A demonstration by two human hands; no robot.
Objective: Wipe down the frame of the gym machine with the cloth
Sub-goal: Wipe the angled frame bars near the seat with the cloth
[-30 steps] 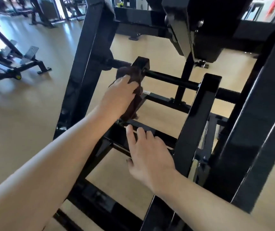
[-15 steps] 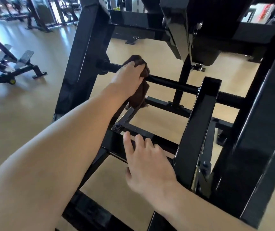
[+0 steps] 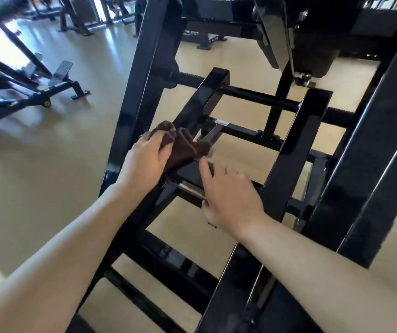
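Left hand: the left hand (image 3: 145, 159) holds the brown cloth (image 3: 182, 146) against a slanted black bar of the frame, fingers curled over the bunched fabric.
Right hand: the right hand (image 3: 228, 199) rests flat on the near cross-member, fingers straight and spread, thumb under the edge; it holds nothing.
Cloth: dark brown, crumpled, lying on the lower end of the slanted bar where that bar meets the cross-member, just left of the right hand's fingertips, with a small pale tag at its right edge.
Frame: the glossy black frame (image 3: 291, 150) of the gym machine is made of square steel tube; two slanted bars run from near to far, and a round rod (image 3: 257, 97) passes through their far ends.
Uprights: a thick black post (image 3: 144, 75) stands left of the cloth; a wider one rises at the right.
Floor: the tan floor (image 3: 48, 152) shows between the bars.
Surroundings: other black gym equipment (image 3: 36, 87) stands at the far left, well apart from the hands.
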